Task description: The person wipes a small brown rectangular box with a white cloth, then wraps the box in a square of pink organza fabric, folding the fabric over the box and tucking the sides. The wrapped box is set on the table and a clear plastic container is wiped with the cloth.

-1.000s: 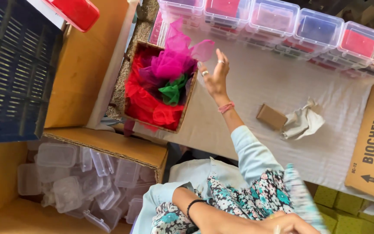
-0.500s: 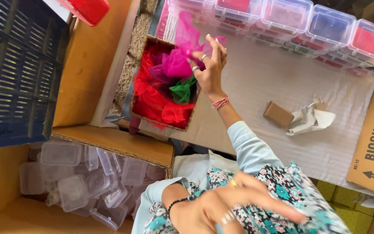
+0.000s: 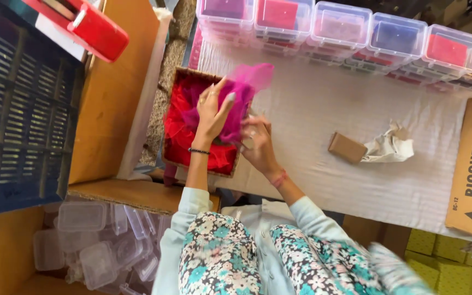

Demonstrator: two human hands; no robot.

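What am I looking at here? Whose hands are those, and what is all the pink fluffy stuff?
The camera sits on a person's head and looks down, so you see that person's own two arms reaching away from you. The left hand and right hand hold a piece of pink netting together, above a cardboard box full of red and pink netting. The box stands on a white cloth. Along the cloth's far edge stands a row of clear plastic boxes with coloured things inside. Near the right hand lie a small brown box and crumpled white paper. Down on the left, empty clear containers lie in a heap.
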